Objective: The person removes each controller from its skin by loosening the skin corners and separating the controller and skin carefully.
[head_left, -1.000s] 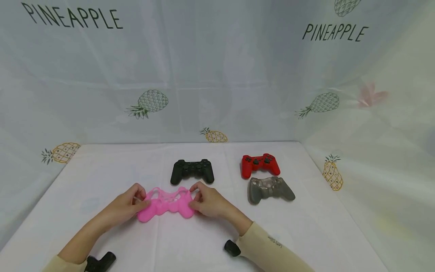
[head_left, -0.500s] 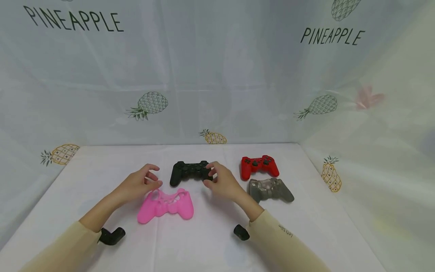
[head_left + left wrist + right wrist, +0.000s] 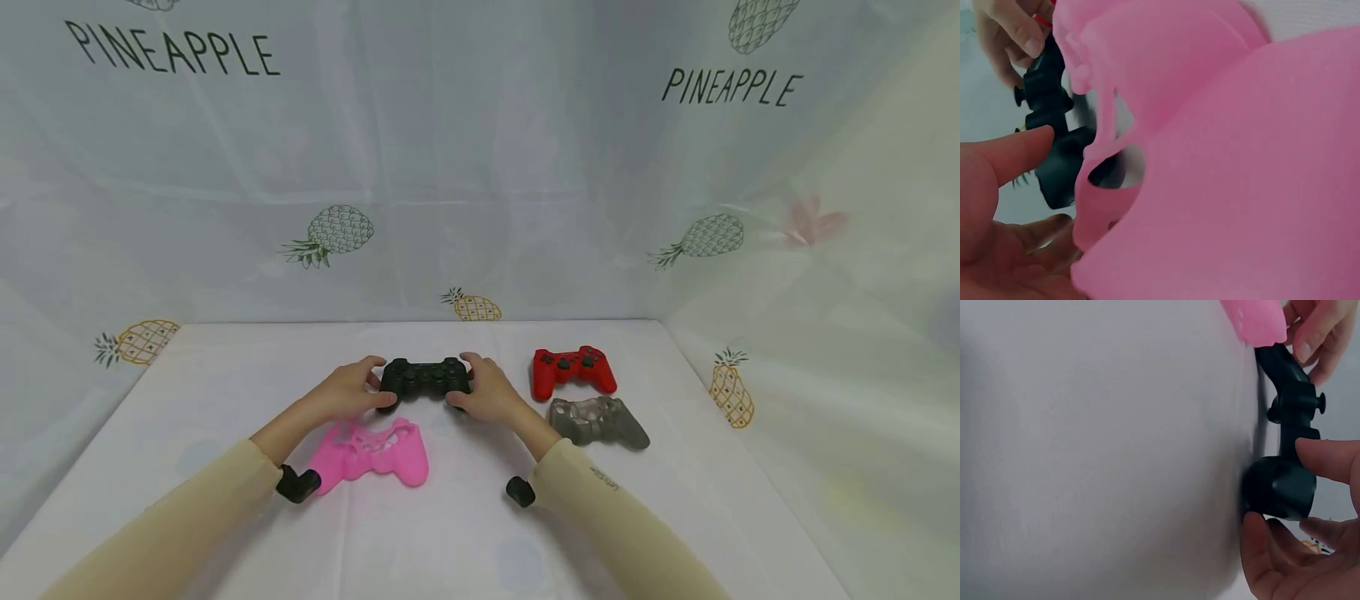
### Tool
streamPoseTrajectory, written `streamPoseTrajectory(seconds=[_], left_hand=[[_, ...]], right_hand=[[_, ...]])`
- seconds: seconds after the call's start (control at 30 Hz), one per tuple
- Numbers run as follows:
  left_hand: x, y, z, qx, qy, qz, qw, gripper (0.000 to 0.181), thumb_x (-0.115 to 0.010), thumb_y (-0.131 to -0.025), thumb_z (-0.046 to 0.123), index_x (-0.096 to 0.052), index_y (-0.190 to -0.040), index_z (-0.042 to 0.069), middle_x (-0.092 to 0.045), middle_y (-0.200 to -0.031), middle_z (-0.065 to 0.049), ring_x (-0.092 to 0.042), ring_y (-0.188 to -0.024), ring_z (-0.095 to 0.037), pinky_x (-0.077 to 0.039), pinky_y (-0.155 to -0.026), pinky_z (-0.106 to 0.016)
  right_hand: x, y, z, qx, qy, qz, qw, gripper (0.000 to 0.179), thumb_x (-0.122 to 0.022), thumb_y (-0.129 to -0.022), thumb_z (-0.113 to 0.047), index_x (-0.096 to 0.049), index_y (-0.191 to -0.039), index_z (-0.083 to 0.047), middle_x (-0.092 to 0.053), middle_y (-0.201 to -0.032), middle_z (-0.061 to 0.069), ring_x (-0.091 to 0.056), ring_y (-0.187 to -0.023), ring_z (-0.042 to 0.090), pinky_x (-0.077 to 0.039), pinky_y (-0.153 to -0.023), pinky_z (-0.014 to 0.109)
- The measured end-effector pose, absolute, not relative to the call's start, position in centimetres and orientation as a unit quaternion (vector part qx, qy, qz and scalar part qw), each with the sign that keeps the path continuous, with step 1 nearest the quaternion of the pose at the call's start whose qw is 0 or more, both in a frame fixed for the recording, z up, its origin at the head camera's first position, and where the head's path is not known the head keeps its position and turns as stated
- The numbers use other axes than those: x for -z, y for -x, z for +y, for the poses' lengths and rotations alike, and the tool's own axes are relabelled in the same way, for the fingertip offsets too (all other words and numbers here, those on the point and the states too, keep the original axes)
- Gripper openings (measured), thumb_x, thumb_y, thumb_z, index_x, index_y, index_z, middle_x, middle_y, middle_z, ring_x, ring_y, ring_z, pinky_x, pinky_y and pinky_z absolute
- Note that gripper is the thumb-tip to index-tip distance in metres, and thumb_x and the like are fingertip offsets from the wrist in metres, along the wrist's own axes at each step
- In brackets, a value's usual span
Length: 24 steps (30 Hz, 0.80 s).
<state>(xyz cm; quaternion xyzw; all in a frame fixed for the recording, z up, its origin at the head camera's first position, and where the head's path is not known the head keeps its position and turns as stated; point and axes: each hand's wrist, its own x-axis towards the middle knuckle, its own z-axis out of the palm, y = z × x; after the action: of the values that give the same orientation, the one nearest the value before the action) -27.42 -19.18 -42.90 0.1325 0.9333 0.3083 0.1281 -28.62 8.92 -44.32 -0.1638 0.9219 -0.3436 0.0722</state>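
Note:
In the head view a black game controller (image 3: 424, 379) lies between my two hands at the middle of the table. My left hand (image 3: 347, 392) grips its left handle, thumb on the near side and fingers round the outer edge. At the other end, my right hand (image 3: 486, 390) holds the right handle; the right wrist view shows its thumb (image 3: 1329, 459) on top and fingertips under the grip. A pink silicone controller cover (image 3: 375, 450) lies just in front, partly behind my left forearm. It fills much of the left wrist view.
A red game controller (image 3: 573, 371) lies to the right at the back. In front of it sits a grey controller-shaped cover (image 3: 597, 421), close to my right forearm. Each wrist carries a black camera mount. White cloth (image 3: 435, 542) covers the table.
Both hands let go of the pink cover, which stayed on the table. They moved back and closed round the two ends of the black controller.

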Motion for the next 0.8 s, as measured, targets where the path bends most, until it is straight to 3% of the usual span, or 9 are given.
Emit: streamPoseTrajectory(seconds=[0.27,0.8], left_hand=[[43.6,27.9,-18.6,-0.313,-0.113,0.935,0.120,0.067,-0.075,-0.098,0.030,-0.047,-0.148,-0.005,-0.068,-0.117,-0.020,-0.065,-0.099,-0.029,-0.055,-0.085,-0.047],[43.6,27.8,-22.6,-0.334,-0.079,0.931,0.123,0.069,-0.073,-0.099,0.029,-0.044,-0.154,-0.001,-0.064,-0.129,-0.024,-0.063,-0.116,-0.037,-0.053,-0.094,-0.054]], right_hand=[[44.9,28.7,8.2,0.345,0.159,0.922,0.076,0.070,-0.076,-0.096,-0.022,-0.045,-0.156,-0.004,-0.062,-0.137,0.020,-0.059,-0.124,0.033,-0.050,-0.107,0.052],[45.4,29.0,4.4,0.384,0.166,0.907,0.055,0.070,-0.079,-0.094,-0.021,-0.049,-0.154,-0.003,-0.067,-0.126,0.017,-0.063,-0.115,0.028,-0.052,-0.102,0.047]])
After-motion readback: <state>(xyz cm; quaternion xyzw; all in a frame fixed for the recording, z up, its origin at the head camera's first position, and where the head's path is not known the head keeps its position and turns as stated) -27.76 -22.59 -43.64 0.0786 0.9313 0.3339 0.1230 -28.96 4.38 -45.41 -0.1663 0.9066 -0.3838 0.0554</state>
